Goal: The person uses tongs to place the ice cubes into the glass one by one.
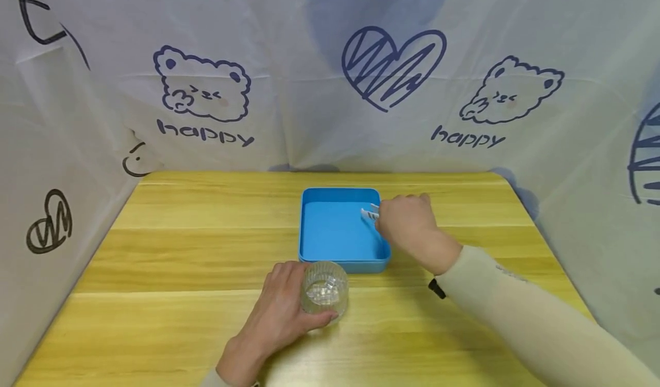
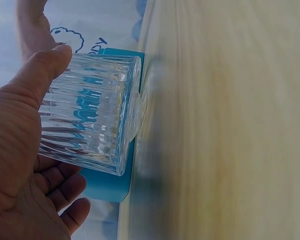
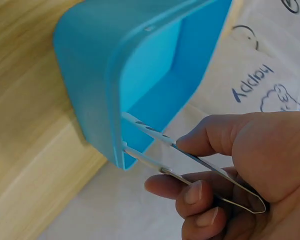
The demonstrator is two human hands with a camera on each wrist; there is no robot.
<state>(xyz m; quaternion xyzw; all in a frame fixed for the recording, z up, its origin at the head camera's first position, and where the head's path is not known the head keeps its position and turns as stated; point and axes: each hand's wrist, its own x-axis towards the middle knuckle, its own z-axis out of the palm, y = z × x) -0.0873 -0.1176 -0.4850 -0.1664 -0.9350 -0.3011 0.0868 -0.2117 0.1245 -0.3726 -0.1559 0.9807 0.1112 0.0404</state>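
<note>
My left hand (image 1: 282, 304) grips a clear ribbed glass (image 1: 325, 292) just in front of the blue box. In the left wrist view the thumb and fingers go round the ribbed wall of the glass (image 2: 90, 110); its base is at or just above the table. Whether the clear pattern low in the glass is its base or contents, I cannot tell. My right hand (image 1: 409, 221) holds small metal tongs (image 3: 210, 167) with white tips between thumb and fingers. The tips stand apart, over the right side of the open blue box (image 1: 340, 266), with nothing seen between them.
The box stands on a wood-grain table (image 1: 196, 243), towards its back. A white cloth (image 1: 299, 100) with bear and heart drawings hangs behind the table and along both sides.
</note>
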